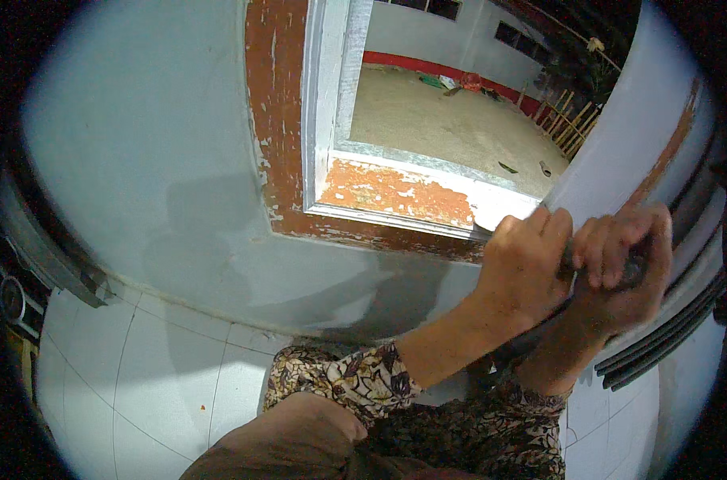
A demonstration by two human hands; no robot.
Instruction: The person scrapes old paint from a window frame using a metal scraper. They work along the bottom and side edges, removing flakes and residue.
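Brown draped cloth [287, 444] lies nearest; beyond, the left hand [530, 254] and right hand [626, 260] curl around an indistinct dark object [634, 270]; the peeling orange-and-white windowsill [399, 192] stretches lengthwise leftward, left hand nearer.

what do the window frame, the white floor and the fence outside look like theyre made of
Window frame: probably painted wood, its finish worn; white and brown-orange layers look chipped and patchy.
Floor: likely glazed ceramic tile, pale and smooth, divided by thin joint lines.
Fence: slim yellowish poles suggest bamboo or bare wood; too small to tell which.
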